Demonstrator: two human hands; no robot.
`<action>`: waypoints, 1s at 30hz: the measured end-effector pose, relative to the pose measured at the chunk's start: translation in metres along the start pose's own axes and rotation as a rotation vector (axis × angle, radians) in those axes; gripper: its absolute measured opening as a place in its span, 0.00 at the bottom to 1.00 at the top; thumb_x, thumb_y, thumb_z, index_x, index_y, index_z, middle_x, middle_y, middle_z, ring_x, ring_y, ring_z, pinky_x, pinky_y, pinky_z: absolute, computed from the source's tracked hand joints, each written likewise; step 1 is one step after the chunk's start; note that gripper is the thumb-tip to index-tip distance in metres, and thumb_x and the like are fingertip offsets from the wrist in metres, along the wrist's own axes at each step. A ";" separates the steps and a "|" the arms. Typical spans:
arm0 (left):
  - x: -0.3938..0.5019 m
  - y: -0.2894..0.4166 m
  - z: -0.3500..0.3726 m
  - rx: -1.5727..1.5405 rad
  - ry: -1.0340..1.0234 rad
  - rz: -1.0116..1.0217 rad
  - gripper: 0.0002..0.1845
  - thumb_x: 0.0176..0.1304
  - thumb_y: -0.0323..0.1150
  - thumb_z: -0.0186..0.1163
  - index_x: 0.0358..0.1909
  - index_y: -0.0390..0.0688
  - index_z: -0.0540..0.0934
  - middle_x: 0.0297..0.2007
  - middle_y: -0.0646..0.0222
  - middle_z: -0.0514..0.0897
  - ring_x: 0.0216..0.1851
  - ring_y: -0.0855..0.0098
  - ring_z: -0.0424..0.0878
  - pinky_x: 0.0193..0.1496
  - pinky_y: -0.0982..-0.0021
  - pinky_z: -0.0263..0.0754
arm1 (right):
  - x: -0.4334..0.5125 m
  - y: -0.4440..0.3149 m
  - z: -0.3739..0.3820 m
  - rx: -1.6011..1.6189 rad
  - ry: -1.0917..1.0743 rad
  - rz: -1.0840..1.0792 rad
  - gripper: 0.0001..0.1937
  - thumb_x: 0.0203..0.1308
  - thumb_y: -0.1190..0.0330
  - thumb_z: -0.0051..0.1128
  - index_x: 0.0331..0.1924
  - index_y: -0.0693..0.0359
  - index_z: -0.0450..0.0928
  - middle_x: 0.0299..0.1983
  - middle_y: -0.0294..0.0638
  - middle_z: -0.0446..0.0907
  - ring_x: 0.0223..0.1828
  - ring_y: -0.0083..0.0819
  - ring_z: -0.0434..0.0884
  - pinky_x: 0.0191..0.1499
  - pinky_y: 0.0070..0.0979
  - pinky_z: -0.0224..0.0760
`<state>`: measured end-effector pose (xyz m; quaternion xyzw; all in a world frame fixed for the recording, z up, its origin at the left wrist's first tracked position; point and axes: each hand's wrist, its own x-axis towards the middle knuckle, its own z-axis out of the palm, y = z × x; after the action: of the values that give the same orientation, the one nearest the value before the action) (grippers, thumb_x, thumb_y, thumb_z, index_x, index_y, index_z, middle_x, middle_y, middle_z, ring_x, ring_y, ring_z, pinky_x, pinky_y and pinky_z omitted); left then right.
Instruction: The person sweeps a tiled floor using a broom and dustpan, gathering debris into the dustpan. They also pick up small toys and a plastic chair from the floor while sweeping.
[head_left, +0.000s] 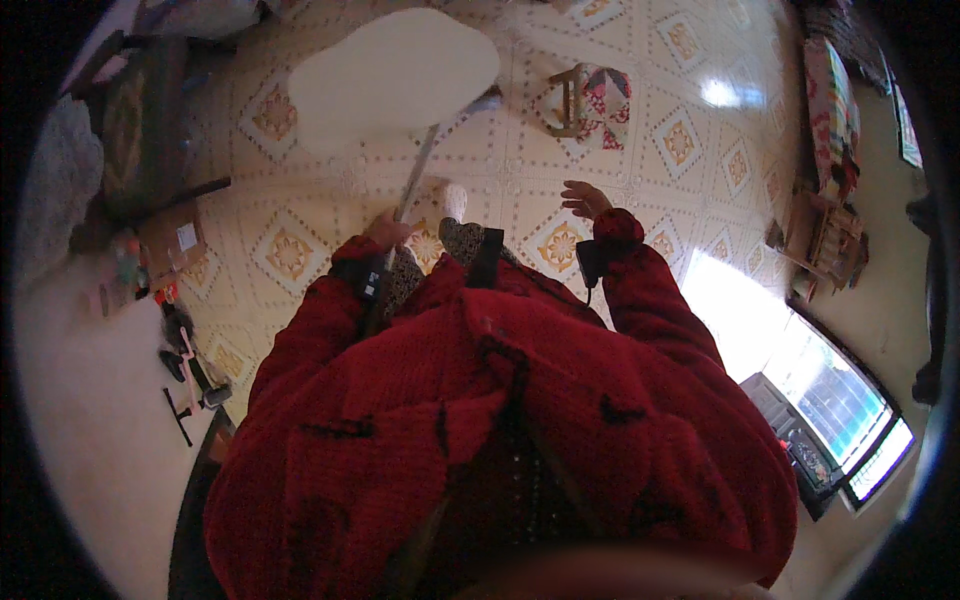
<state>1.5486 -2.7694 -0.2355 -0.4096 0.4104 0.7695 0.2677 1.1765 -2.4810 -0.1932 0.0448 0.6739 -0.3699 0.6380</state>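
My left hand (388, 229) is closed around the pole (417, 174) of a long-handled tool, which runs up and away across the tiled floor. The pole's far end passes beneath a large pale rounded patch (394, 79) that hides most of what lies there; a bit of something dark and bluish (484, 101) shows at its right edge. My right hand (586, 200) is empty, fingers apart, over the floor to the right. Both forearms wear red knitted sleeves with dark devices strapped near the wrists. A light shoe or foot (453, 199) shows between the hands.
A small wooden stool (571, 101) with a floral cover stands ahead to the right. At the left are a cardboard box (169, 244) and dark furniture (139, 127). Wooden furniture (825, 236) lines the right wall. Bright light falls through an open doorway (825, 382) at lower right.
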 end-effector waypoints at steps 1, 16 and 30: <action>-0.004 -0.004 -0.008 -0.020 0.014 -0.008 0.21 0.45 0.36 0.57 0.38 0.35 0.63 0.14 0.68 0.70 0.13 0.74 0.70 0.16 0.71 0.66 | 0.002 0.000 0.003 0.030 -0.030 0.028 0.22 0.52 0.59 0.48 0.52 0.53 0.62 0.43 0.35 0.72 0.39 0.29 0.75 0.30 0.22 0.68; -0.047 0.049 0.036 0.351 0.152 0.127 0.23 0.39 0.29 0.55 0.39 0.32 0.61 0.16 0.65 0.69 0.13 0.73 0.70 0.15 0.72 0.65 | -0.009 -0.015 0.039 -0.011 0.023 0.007 0.25 0.50 0.57 0.49 0.53 0.54 0.61 0.38 0.35 0.73 0.35 0.28 0.75 0.26 0.23 0.65; 0.083 0.154 0.020 0.520 0.142 0.255 0.23 0.38 0.31 0.55 0.37 0.31 0.60 0.17 0.62 0.74 0.12 0.68 0.72 0.15 0.69 0.68 | -0.050 0.028 0.008 0.196 0.120 0.038 0.24 0.49 0.55 0.50 0.51 0.51 0.62 0.38 0.32 0.73 0.35 0.28 0.75 0.30 0.23 0.66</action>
<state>1.3817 -2.8263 -0.2355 -0.3254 0.6594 0.6355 0.2354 1.2070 -2.4443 -0.1607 0.1419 0.6705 -0.4187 0.5959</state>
